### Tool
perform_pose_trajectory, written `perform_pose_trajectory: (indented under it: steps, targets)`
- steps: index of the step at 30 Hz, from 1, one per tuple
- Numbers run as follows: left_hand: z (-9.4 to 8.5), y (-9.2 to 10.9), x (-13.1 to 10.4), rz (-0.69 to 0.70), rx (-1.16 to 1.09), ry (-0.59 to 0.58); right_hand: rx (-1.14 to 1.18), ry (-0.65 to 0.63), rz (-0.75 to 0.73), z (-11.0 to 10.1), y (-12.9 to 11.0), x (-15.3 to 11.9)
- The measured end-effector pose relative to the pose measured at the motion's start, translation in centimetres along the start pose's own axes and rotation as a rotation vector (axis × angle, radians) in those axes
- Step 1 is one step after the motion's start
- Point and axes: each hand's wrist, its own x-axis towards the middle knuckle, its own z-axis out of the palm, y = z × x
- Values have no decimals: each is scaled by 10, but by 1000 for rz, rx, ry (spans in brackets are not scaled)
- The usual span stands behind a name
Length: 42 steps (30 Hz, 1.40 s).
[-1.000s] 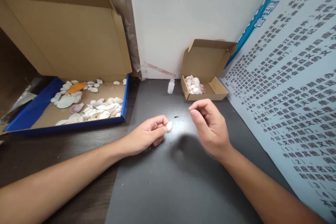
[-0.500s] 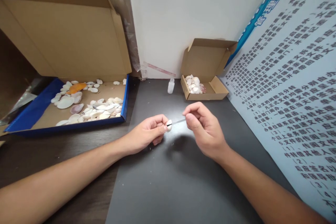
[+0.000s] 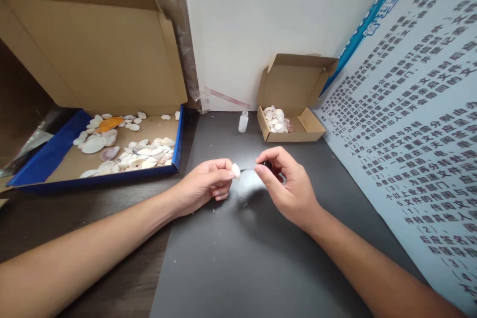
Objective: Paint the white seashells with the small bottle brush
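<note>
My left hand (image 3: 208, 184) pinches a small white seashell (image 3: 236, 170) between thumb and fingertips, above the dark grey mat. To the right, my right hand (image 3: 285, 179) is closed on a small brush with a black cap (image 3: 267, 164). Its thin shaft points left, and the dark tip reaches close to the shell; whether it touches cannot be made out. A small white bottle (image 3: 243, 122) without a lid stands upright behind the hands, near the wall.
At the left lies an open blue-edged cardboard box (image 3: 178, 139) with many shells and one orange shell (image 3: 112, 123). A smaller open box (image 3: 298, 136) with shells stands back right. A printed sheet (image 3: 421, 134) lines the right side. White specks dot the mat (image 3: 208, 268).
My left hand with the shell has shifted slightly left, and the shell is turned differently. My right hand has rolled, so the brush's black cap now shows. The brush tip has come away from the shell's middle.
</note>
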Motion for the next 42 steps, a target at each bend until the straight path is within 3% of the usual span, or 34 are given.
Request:
perform_pose_trajectory:
  steps: [3, 13, 23, 26, 33, 36, 40, 42]
  targets:
    - [0, 0, 0, -1, 1, -12, 10, 69, 23, 0, 0, 1]
    - [-2, -2, -1, -37, -29, -45, 38, -16, 8, 1, 1, 1]
    - [0, -3, -1, -9, 36, -65, -38, 37, -4, 1, 1, 1]
    - [-1, -3, -1, -12, 42, -66, 4, -23, -1, 1, 2, 1]
    - [-2, -5, -1, -7, 64, -65, -32, -17, -37, 0, -1, 0]
    - [-1, -5, -1, -5, 77, -69, -73, 38, -19, 0, -1, 1]
    - [0, -4, -1, -2, 56, -55, -15, -48, -1, -2, 1, 2]
    - [1, -3, -1, 1, 44, -50, -77, -31, -24, -2, 2, 2]
